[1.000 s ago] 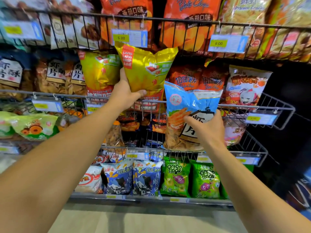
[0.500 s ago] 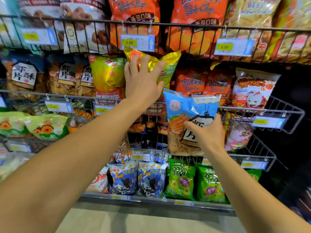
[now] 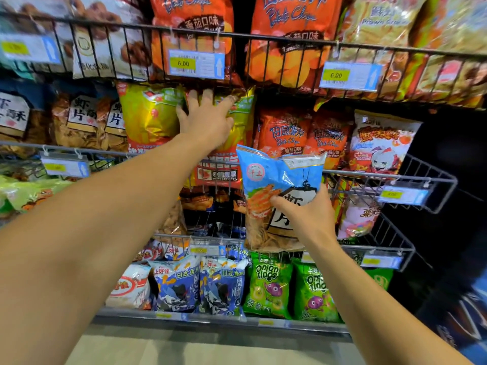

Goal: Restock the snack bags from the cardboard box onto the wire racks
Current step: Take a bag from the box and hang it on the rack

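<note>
on yellow bag (image 3: 238, 122), left hand (image 3: 208, 119)

L arm stretched fwd and up, left hand (image 3: 208, 119) flat, fingers straight and spread, pressing. R arm bent lower, right hand (image 3: 303, 214) curled in a grip, thumb in front.

A shop's snack aisle: wire racks (image 3: 421, 177) w/ packed snack bags (image 3: 266, 285), price tags (image 3: 196, 64) marked 6.00 clipped along the racks' front rails.
</note>
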